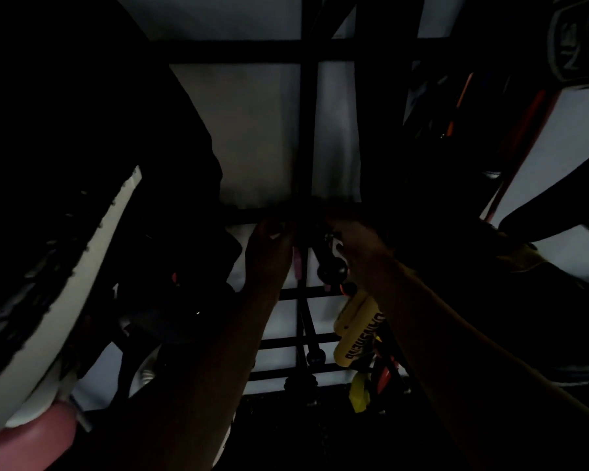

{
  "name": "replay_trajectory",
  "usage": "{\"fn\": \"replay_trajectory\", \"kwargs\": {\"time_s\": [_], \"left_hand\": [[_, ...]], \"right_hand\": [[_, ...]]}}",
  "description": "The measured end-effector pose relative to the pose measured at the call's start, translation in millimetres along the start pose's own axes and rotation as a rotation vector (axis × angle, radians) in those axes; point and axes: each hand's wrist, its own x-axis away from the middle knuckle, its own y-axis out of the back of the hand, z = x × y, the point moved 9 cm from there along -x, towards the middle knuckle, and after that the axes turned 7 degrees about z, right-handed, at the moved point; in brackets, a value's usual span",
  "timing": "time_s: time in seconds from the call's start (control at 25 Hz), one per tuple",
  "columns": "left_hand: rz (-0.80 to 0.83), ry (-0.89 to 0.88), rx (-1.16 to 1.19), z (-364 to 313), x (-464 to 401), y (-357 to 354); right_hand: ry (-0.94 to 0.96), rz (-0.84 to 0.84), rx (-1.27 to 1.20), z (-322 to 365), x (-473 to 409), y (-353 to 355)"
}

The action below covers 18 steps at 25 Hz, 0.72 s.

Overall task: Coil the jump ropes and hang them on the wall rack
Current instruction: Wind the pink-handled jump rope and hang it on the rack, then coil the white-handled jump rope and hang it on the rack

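Observation:
The view is very dark. Both my hands reach up to a black wire wall rack (308,130) against a pale wall. My left hand (269,253) has its fingers curled at the rack's vertical bar, and a thin pink piece (297,263) hangs just below them. My right hand (357,246) is closed beside a black rope handle with a round end (332,268) that hangs from the rack. Whether either hand actually grips the rope is lost in shadow. More black round-ended handles (315,356) hang lower on the rack.
A yellow object with black lettering (356,331) hangs on the rack at lower right, with yellow and red items (371,385) below it. A large dark and white object (48,283) fills the left. Red and orange straps (524,130) and dark gear hang at upper right.

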Motion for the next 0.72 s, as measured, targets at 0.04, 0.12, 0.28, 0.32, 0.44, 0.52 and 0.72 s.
{"fn": "replay_trajectory", "kwargs": {"time_s": [0.04,0.12,0.28,0.32,0.44,0.52,0.72], "left_hand": [[-0.002,0.046,0.049,-4.7,7.5,2.2],[-0.01,0.057,0.076,-22.0,24.9,6.8],[0.032,-0.031,0.018,-71.5,78.6,15.2],[0.051,-0.054,0.031,-85.0,95.9,17.0],[0.028,-0.149,0.069,-129.4,160.7,27.7],[0.012,-0.212,0.117,-157.8,212.0,34.0],[0.114,-0.35,0.113,-226.1,331.1,26.0]], "right_hand": [[0.003,-0.012,-0.005,5.2,6.0,3.8],[0.021,-0.005,-0.023,18.5,24.7,8.0],[0.078,0.005,-0.04,51.6,82.6,15.4],[0.096,-0.004,-0.026,62.5,103.6,18.6],[0.161,0.011,0.016,95.2,177.0,28.2],[0.213,0.026,0.051,119.1,235.5,35.1],[0.328,0.037,0.211,165.9,382.8,54.5]]}}
